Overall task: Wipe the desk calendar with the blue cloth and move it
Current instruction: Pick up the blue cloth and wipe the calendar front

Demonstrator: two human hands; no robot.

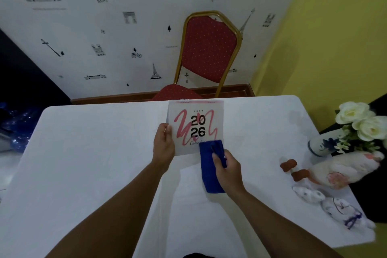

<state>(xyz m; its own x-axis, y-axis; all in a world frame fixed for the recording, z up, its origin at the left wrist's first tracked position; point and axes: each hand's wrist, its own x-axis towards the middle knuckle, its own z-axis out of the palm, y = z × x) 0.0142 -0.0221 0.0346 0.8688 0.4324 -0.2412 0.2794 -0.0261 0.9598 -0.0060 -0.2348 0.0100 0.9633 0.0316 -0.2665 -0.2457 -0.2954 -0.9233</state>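
A white desk calendar [195, 125] printed with "2026" and pink strokes is held up over the far middle of the white table [94, 163]. My left hand [164, 144] grips its lower left edge. My right hand [227, 168] is closed on a folded blue cloth [209, 165], whose top end lies against the calendar's lower right corner and hides part of the word under the numbers. The cloth's lower end hangs down toward the table.
A red chair with a gold frame [207, 48] stands behind the table's far edge. On the table's right side are a vase of white flowers [356, 125], a white plush bird [343, 168] and blue-and-white figurines [333, 205]. A yellow wall is at right.
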